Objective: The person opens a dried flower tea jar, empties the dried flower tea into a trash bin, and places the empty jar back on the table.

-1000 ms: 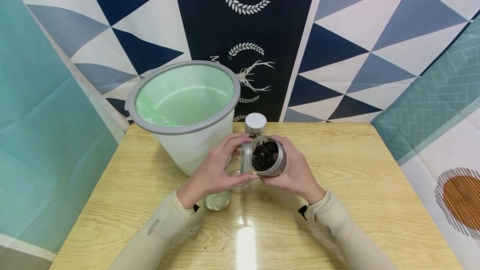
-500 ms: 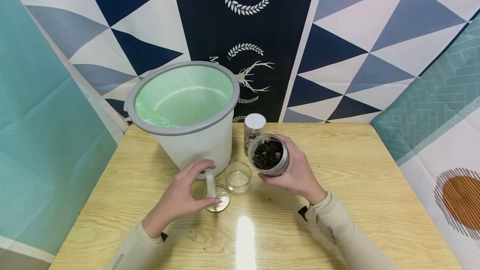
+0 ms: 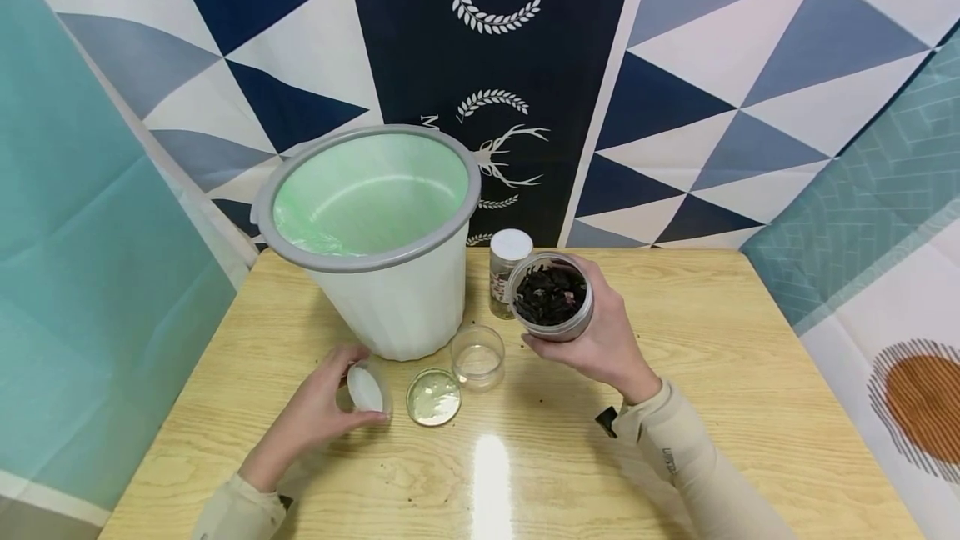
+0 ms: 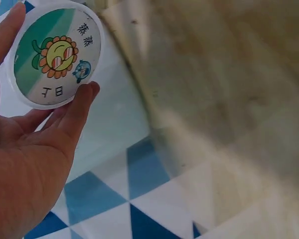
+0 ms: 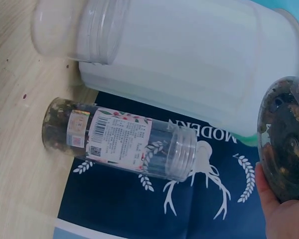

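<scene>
My left hand point(image 3: 318, 407) pinches a round white lid point(image 3: 366, 388) by its edge, low over the table at the left. In the left wrist view that lid point(image 4: 55, 55) shows a sunflower sticker, with thumb and fingers around its rim. My right hand point(image 3: 611, 340) grips an open clear plastic jar point(image 3: 553, 298), its mouth tilted up toward my head. Dark dried leaves with a pinkish piece fill much of it. The right wrist view has the jar's clear bottom point(image 5: 289, 139), with brownish bits pressed against it.
A white bin point(image 3: 397, 298) with a green liner stands at the back left. Near its foot are an empty clear jar point(image 3: 477, 361) and a round gold-rimmed lid point(image 3: 433, 397). A labelled, white-capped jar point(image 3: 511, 273) stands behind. Dark crumbs dot the wooden table point(image 3: 720, 323).
My left hand has moved away from the jar's mouth, down and left, carrying the lid to the table's left side. The jar in my right hand has shifted slightly right.
</scene>
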Tool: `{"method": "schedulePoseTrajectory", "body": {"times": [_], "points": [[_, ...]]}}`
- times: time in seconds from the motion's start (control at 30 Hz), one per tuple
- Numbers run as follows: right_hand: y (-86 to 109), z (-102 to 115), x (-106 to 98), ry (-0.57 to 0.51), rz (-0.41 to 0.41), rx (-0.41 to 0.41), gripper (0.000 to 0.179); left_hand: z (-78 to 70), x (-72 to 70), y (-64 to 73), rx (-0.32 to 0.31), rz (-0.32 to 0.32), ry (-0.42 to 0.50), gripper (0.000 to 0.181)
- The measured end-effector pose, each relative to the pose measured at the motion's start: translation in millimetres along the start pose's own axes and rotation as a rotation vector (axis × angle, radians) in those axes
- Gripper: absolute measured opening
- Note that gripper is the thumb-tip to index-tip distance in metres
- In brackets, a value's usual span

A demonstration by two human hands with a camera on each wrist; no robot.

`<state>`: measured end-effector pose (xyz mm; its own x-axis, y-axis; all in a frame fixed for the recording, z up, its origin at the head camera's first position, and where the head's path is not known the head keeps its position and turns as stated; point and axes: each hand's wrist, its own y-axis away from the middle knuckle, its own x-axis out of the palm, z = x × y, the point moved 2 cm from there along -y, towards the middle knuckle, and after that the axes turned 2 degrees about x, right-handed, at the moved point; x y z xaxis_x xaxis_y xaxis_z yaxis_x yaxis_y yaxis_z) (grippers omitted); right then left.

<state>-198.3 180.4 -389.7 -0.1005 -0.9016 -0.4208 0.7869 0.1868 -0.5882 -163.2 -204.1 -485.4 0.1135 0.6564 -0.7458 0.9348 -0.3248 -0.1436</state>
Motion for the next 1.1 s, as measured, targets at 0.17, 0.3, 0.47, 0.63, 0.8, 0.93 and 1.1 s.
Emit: {"method": "schedulePoseTrajectory", "body": {"times": [0.17,0.3,0.47,0.63,0.8,0.93,1.1], "points": [[-0.8,1.5,-3.5,-0.003,-0.01,0.026,0.101,9.5,7.6,6.2,-0.065,0.068,-0.059,0.095],[-2.3,1.3,-6.8,-0.005,-0.031,0.021,0.1,11.6,11.3,9.3,-0.08,0.101,-0.119,0.098],[-3.8,1.4,-9.9,-0.002,-0.046,0.025,0.099,11.8,15.1,9.0,-0.056,0.092,-0.205,0.094],[-4.4,1.8,-12.3,0.004,-0.051,0.038,0.098,11.0,19.7,8.5,-0.052,0.113,-0.255,0.087],[-4.8,1.1,-15.0,-0.004,-0.062,0.037,0.098,9.6,22.1,8.5,-0.05,0.105,-0.265,0.087],[-4.3,0.4,-16.2,-0.012,-0.06,0.037,0.098,8.2,22.6,9.0,-0.048,0.101,-0.26,0.096],[-4.5,-0.2,-16.6,-0.009,-0.056,0.046,0.099,5.9,1.6,8.5,-0.012,0.016,-0.254,0.094]]}}
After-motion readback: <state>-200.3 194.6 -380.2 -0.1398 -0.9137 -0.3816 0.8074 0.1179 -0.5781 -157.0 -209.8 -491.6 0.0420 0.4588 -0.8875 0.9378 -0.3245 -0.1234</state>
